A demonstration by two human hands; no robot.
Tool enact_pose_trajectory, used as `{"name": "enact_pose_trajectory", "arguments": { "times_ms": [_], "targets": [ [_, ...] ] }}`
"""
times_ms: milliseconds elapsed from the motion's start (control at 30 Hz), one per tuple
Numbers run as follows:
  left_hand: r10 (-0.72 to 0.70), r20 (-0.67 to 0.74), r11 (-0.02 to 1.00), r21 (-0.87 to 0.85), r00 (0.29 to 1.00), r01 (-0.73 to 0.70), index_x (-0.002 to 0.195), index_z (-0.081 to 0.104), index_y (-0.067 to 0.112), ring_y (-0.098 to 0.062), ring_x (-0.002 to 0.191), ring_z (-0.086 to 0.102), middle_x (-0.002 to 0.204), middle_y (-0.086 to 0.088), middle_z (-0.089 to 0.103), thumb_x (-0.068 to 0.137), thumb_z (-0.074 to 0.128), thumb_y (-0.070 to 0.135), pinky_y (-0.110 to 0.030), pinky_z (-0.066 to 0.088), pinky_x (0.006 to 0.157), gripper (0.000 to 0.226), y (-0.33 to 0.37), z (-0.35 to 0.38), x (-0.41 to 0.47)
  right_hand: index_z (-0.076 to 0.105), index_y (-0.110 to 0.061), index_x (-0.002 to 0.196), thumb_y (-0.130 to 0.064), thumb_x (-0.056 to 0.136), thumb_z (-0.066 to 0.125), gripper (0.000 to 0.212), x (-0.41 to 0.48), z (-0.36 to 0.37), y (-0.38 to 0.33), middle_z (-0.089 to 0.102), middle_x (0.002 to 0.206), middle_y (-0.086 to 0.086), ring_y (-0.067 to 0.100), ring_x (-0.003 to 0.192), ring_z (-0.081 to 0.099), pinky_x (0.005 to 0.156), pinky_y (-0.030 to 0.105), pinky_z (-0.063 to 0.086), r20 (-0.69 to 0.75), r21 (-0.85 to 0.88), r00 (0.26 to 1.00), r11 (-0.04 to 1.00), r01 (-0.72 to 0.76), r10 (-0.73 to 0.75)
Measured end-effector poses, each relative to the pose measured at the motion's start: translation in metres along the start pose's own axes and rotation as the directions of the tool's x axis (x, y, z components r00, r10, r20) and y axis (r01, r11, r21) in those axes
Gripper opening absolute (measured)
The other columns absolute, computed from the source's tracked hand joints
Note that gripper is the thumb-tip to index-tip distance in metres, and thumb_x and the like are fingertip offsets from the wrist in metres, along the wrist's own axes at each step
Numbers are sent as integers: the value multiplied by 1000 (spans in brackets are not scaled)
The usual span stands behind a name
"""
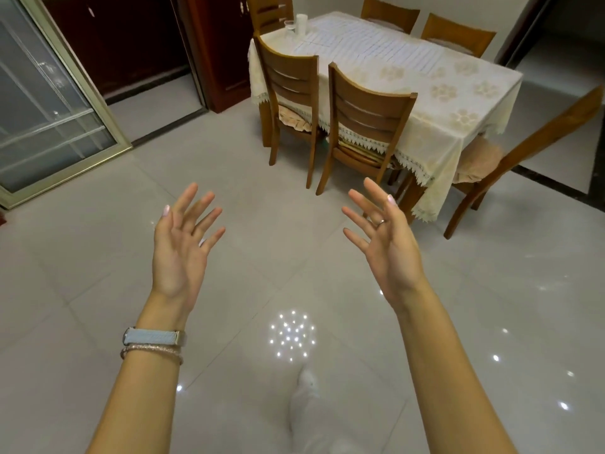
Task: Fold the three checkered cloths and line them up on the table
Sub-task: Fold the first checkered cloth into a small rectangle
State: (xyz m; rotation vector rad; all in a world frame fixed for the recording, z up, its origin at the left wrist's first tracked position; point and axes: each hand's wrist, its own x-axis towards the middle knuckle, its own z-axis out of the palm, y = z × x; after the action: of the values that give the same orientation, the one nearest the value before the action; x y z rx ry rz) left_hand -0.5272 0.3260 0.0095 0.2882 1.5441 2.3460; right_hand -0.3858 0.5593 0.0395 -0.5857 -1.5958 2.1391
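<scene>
Both of my arms reach forward over the tiled floor, a few steps short of the table. My left hand point(183, 240) is open, palm up, fingers spread, and holds nothing. My right hand point(386, 237) is also open with spread fingers and a ring, empty too. The dining table point(458, 90) stands ahead at the upper right under a cream lace tablecloth. A pale checkered cloth point(366, 49) lies spread flat on the far half of the tabletop. I cannot tell whether it is one cloth or more.
Wooden chairs surround the table: two on the near side point(291, 90) point(366, 116), one at the right end point(537, 152), two behind. A glass point(289, 26) and a white cup point(301, 23) stand at the table's far left corner. A glass sliding door point(49, 103) is at left.
</scene>
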Motion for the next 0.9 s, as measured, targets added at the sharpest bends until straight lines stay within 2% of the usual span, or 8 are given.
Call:
{"name": "enact_pose_trajectory", "arguments": {
  "times_ms": [167,433,900],
  "targets": [
    [8,-59,1000,-12,998,-9,142,47,25,-21,130,53,140,-2,57,102,24,47,-46,38,111,52,-7,22,69,53,-34,135,-43,103,32,39,86,-4,-14,60,135,-6,15,124,58,111,50,39,41,-66,999,998,-20,23],
    [25,-96,1000,-13,995,-26,144,46,23,-20,130,53,140,-2,57,103,24,46,-45,38,111,51,-10,37,188,52,-32,137,-46,100,35,43,209,-4,-17,61,135,-6,15,124,58,111,51,38,63,-55,997,998,-38,41],
    [60,-23,998,-1,998,-60,144,45,25,-18,130,53,141,0,56,103,23,47,-47,36,112,52,3,65,455,47,-28,143,-42,103,31,45,454,42,-44,58,139,-2,16,127,56,113,54,35,58,-22,997,999,43,-42]
  ]
}}
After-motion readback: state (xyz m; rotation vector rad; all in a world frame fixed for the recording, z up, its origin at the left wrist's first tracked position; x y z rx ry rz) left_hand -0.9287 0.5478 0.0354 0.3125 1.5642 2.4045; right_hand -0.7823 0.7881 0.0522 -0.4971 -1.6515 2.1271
